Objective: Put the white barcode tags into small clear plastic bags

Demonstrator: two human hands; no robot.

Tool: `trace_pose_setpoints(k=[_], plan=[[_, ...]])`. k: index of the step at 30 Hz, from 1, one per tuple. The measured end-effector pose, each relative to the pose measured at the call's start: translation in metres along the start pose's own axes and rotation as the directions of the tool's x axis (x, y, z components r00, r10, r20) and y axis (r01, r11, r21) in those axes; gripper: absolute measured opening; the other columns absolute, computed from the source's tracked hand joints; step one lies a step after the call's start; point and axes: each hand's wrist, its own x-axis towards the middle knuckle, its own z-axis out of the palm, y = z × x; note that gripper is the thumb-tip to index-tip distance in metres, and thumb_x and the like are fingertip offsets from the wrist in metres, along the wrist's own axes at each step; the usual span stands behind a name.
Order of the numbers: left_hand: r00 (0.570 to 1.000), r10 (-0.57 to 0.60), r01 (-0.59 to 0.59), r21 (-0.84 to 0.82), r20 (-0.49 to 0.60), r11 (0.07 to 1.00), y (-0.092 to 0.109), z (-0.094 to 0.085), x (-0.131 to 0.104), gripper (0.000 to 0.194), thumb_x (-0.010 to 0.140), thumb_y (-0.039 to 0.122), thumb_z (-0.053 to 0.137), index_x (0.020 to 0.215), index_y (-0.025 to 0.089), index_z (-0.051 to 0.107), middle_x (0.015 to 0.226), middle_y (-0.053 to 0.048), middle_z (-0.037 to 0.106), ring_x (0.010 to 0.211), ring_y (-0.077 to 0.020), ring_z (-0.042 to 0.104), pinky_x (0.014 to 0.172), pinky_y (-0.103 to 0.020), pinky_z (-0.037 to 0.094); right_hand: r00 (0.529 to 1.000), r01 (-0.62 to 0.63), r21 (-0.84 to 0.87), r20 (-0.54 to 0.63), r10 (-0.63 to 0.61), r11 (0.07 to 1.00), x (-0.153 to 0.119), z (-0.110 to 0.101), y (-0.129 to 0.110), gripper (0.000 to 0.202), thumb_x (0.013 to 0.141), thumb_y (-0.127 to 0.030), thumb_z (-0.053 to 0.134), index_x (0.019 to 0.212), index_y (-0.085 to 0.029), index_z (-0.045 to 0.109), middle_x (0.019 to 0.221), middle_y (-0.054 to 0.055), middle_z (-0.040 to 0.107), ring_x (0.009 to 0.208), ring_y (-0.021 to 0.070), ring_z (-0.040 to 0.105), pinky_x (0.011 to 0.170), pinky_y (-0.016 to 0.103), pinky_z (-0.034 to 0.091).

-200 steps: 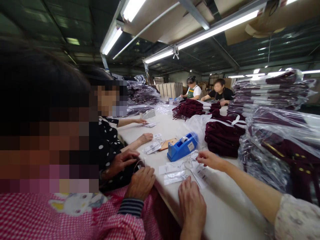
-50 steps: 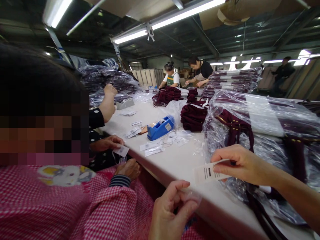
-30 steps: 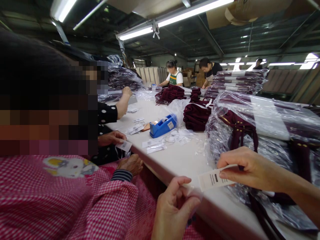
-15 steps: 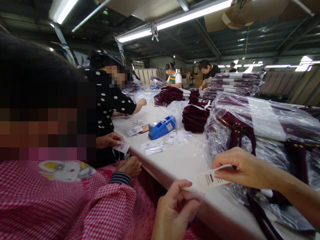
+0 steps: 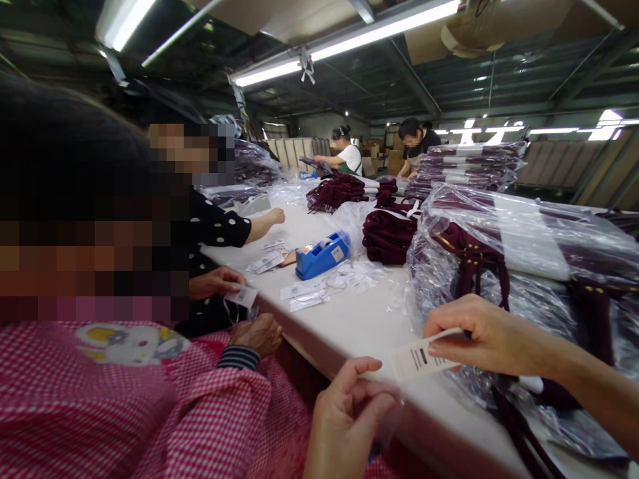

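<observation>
Between the thumb and fingers of my right hand (image 5: 479,336) is a white printed tag (image 5: 417,359), its printed face showing and its free end pointing left. My left hand (image 5: 347,416) is pinched on a small clear plastic bag (image 5: 392,419), close to the tag's left end. The bag is thin and see-through, so its exact outline is hard to make out. Both hands are above the front edge of the pale table (image 5: 364,326). Just behind my right hand lie dark maroon garments (image 5: 479,256) in clear plastic wrapping.
A blue tape dispenser (image 5: 322,256) stands mid-table, with loose white tags (image 5: 304,293) around it. Folded maroon garments (image 5: 389,236) and a wrapped stack (image 5: 464,166) lie farther back. Close on my left sits a co-worker in a pink checked garment (image 5: 210,412), holding another tag.
The co-worker in polka dots has leaned to the left and lower. A person at the back has turned with a garment. My hands and the tag have hardly moved.
</observation>
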Motion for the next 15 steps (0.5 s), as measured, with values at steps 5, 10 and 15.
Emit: trace_pose_setpoints(k=[5, 10, 15], plan=[[1.0, -0.013, 0.014, -0.046, 0.01, 0.999, -0.007, 0.0018, 0.0036, 0.03, 0.069, 0.022, 0.072, 0.094, 0.02, 0.055, 0.064, 0.001, 0.073, 0.05, -0.0093, 0.058, 0.05, -0.018, 0.037, 1.0, -0.003, 0.011, -0.005, 0.003, 1.0, 0.0003, 0.0001, 0.0001, 0.013, 0.088, -0.022, 0.057, 0.077, -0.019, 0.063, 0.063, -0.002, 0.063, 0.057, 0.0096, 0.056, 0.056, 0.019, 0.04], [1.0, -0.004, 0.004, -0.024, -0.006, 1.0, -0.0064, 0.0034, 0.0033, 0.027, 0.07, 0.02, 0.07, 0.094, 0.02, 0.057, 0.069, -0.003, 0.075, 0.055, -0.0119, 0.062, 0.054, -0.02, 0.041, 1.0, 0.01, -0.007, -0.004, -0.01, 1.0, -0.0001, 0.0, 0.0011, 0.014, 0.087, -0.021, 0.058, 0.075, -0.017, 0.063, 0.061, -0.002, 0.061, 0.055, 0.0089, 0.054, 0.055, 0.018, 0.038], [1.0, -0.009, 0.009, -0.031, 0.009, 0.999, -0.0036, 0.0055, 0.0028, 0.027, 0.07, 0.022, 0.072, 0.093, 0.019, 0.059, 0.069, -0.003, 0.076, 0.058, -0.0128, 0.064, 0.058, -0.021, 0.043, 0.999, 0.011, 0.014, 0.037, -0.012, 1.0, 0.0007, -0.0009, 0.0023, 0.013, 0.087, -0.023, 0.059, 0.077, -0.017, 0.065, 0.066, -0.001, 0.063, 0.06, 0.0098, 0.056, 0.059, 0.019, 0.041]])
